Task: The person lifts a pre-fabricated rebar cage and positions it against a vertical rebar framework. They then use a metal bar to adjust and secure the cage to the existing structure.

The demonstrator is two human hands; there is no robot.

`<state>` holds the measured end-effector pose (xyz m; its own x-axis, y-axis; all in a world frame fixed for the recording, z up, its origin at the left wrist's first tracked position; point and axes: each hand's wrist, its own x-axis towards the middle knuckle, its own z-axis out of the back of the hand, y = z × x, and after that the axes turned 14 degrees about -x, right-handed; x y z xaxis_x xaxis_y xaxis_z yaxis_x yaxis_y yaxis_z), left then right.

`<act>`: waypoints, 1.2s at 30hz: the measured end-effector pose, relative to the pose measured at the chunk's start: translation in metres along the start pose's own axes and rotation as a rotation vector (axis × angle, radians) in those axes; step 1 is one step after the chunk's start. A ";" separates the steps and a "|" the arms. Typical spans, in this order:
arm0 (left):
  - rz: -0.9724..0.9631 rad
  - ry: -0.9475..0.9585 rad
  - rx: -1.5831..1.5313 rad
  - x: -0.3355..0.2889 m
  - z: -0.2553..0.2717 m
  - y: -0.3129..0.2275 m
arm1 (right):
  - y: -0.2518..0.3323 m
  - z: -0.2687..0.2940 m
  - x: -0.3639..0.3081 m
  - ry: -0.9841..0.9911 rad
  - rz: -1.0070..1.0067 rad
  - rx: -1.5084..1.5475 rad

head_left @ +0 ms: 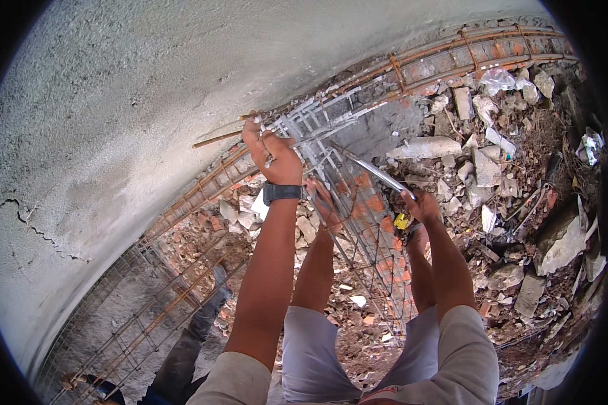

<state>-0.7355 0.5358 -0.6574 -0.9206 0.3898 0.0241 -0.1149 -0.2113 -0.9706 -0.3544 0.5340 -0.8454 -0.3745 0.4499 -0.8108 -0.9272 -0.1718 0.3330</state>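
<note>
The far-left wall point(148, 88) is matt, grainy cement. Rusty steel bars point(429, 52) look rough and dull; the coated bars point(311, 128) are grey-smeared. The tool point(382, 174) is smooth, glossy metal. Near, the shorts point(311, 347) are matt cloth; at right, rubble point(486, 169) is jagged, chalky masonry.

We log wall point(115, 115) at left, rebar cage point(397, 73) along its base, second cage point(360, 234) running back between the feet point(323, 202). Rubble point(483, 169) flanks it both sides. Left hand point(275, 156) at the junction; tool point(382, 174) between it and right hand point(422, 208).
</note>
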 end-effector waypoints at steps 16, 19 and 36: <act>0.035 -0.002 0.001 -0.002 -0.005 -0.007 | -0.003 0.049 0.010 -0.076 0.064 -0.144; 0.015 -0.009 0.003 -0.001 -0.004 -0.006 | 0.006 0.052 -0.002 0.190 0.000 0.022; -0.060 -0.039 -0.005 0.022 -0.004 0.011 | 0.107 0.055 -0.120 -0.010 -0.119 -0.068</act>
<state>-0.7548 0.5460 -0.6683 -0.9261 0.3660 0.0917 -0.1688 -0.1843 -0.9683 -0.4082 0.5104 -0.6861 -0.2617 0.4791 -0.8378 -0.9638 -0.1752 0.2008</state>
